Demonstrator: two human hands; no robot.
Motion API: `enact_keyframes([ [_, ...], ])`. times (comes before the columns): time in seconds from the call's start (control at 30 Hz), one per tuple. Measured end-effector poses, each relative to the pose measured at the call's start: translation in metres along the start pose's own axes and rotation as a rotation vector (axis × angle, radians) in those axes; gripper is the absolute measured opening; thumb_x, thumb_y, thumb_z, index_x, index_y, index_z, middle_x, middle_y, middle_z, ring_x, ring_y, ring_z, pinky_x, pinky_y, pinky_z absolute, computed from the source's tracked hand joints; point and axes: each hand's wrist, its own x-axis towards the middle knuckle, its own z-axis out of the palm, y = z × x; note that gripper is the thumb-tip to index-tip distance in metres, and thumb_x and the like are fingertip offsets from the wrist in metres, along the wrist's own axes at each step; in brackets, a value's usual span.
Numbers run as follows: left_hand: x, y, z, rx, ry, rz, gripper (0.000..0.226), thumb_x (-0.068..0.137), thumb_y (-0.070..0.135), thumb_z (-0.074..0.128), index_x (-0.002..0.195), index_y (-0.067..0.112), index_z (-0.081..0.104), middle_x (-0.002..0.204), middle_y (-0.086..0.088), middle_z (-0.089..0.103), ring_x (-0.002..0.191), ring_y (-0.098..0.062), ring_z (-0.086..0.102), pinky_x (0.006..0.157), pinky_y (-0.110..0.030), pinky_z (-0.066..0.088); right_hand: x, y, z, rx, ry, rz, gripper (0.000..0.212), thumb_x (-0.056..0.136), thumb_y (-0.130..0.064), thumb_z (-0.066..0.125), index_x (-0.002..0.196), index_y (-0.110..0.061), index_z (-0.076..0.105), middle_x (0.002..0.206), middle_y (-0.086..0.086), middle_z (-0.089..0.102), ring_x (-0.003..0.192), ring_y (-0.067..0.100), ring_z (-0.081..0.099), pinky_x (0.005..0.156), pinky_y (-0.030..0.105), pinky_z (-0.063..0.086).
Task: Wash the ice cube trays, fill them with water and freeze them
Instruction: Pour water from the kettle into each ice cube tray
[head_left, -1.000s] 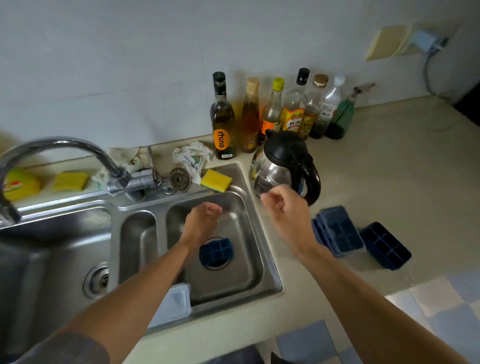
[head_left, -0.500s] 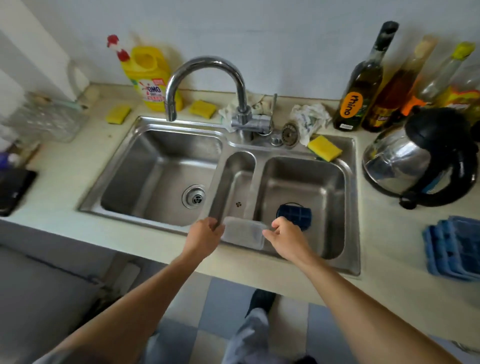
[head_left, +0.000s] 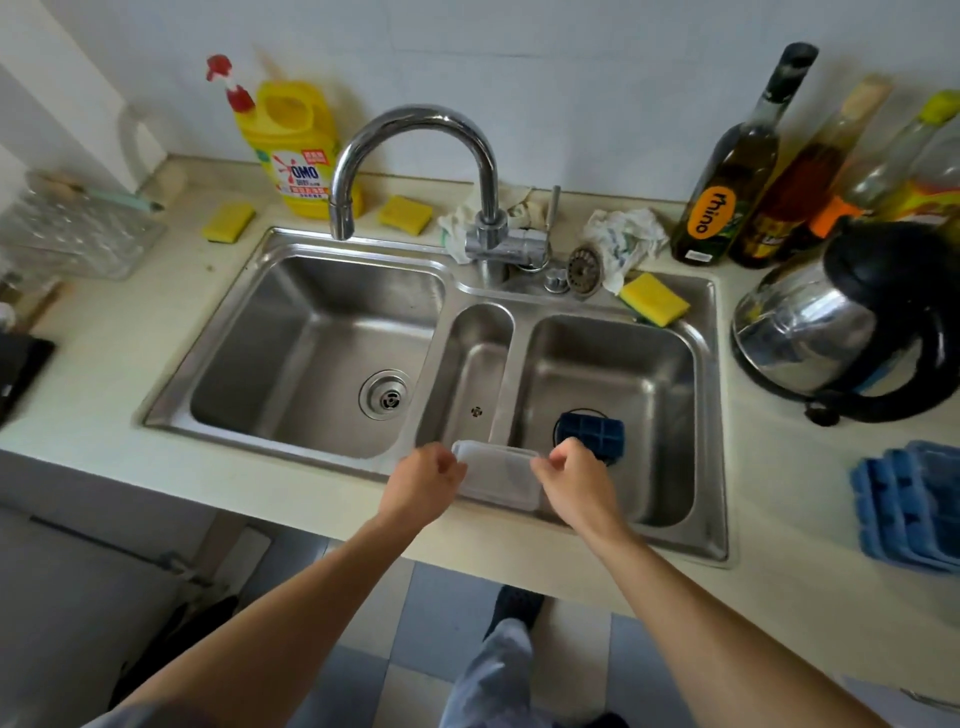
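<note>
Far left on the pale counter (head_left: 104, 364) sits a clear, bumpy-textured container (head_left: 72, 234). Next come a flat yellow sponge (head_left: 228, 222) and a glossy yellow detergent jug (head_left: 291, 150) with a red cap. Chrome gooseneck faucet (head_left: 415, 130) arches over the brushed stainless sink (head_left: 208, 332), with a second sponge (head_left: 404, 214) just behind it. Big left basin, round drain (head_left: 387, 397) in its floor, then a narrow middle trough.

Front and centre now: the left hand (head_left: 423, 486) has its fingers curled in, pinching the left end of a translucent lid (head_left: 498, 475). It's thin, milky plastic, rectangular with rounded corners, lying across the sink's front rim. The right hand (head_left: 571, 478) mirrors it, fingers tucked and pinching the right end.

Just beyond that right hand, down in the right basin, a dark blue ice cube tray (head_left: 592, 434) lies over the drain, its square cells facing up. It looks rubbery and matte.

At the back rim there's a metal strainer (head_left: 584, 267), a crumpled white cloth (head_left: 623, 239) and a third sponge (head_left: 653, 299). Tall glass bottles (head_left: 727, 208) line the wall. A shiny steel kettle (head_left: 852, 332) has a black handle and lid. At the far right edge, a stack of lighter blue ice cube trays (head_left: 909, 512) rests on the counter, well apart from the sink.
</note>
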Motion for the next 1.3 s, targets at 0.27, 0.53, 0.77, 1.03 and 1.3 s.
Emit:
enact_keyframes([
  [0.27,0.011,0.001,0.000,0.069,-0.045,-0.006,0.021,0.098,0.034,0.059,0.089,0.017,0.068,0.079,-0.001,0.068,0.077,-0.019,0.064,0.071,-0.032,0.054,0.003,0.004,-0.001,0.006,-0.129,0.050,0.015,0.099,-0.031,0.063,0.105,-0.018,0.057,0.094,0.000,0.066,0.084,0.018,0.067,0.081,0.042,0.059],
  [0.53,0.009,0.008,-0.010,-0.020,0.062,-0.038,0.014,0.098,0.028,0.061,0.088,0.018,0.059,0.075,0.003,0.064,0.070,-0.012,0.061,0.056,-0.024,0.044,0.004,-0.008,-0.001,0.082,-0.087,0.020,0.014,0.096,-0.023,0.064,0.090,-0.024,0.052,0.087,0.005,0.070,0.075,0.020,0.070,0.075,0.044,0.062],
  [0.77,0.038,0.061,-0.015,-0.139,-0.024,0.031,0.011,0.094,0.023,0.065,0.085,0.018,0.062,0.074,-0.002,0.071,0.070,-0.019,0.068,0.073,-0.039,0.058,0.022,0.005,-0.040,0.272,0.049,0.042,0.020,0.095,-0.020,0.069,0.109,-0.025,0.056,0.091,-0.001,0.070,0.077,0.017,0.071,0.070,0.035,0.061],
  [1.03,0.111,0.141,0.058,0.035,-0.249,0.142,0.011,0.092,0.010,0.061,0.088,0.019,0.056,0.087,-0.005,0.066,0.081,-0.025,0.068,0.077,-0.046,0.061,0.080,0.064,-0.076,0.264,0.227,0.199,0.019,0.102,-0.014,0.058,0.121,-0.012,0.054,0.104,0.010,0.068,0.089,0.025,0.068,0.078,0.041,0.061],
  [1.3,0.170,0.137,0.127,0.248,-0.414,-0.014,0.024,0.098,0.013,0.058,0.116,-0.003,0.063,0.115,-0.020,0.068,0.102,-0.031,0.068,0.075,-0.029,0.049,0.141,0.102,-0.038,0.061,0.161,0.298,0.021,0.097,-0.003,0.059,0.116,-0.012,0.055,0.100,-0.001,0.055,0.081,0.011,0.054,0.053,0.013,0.033],
])
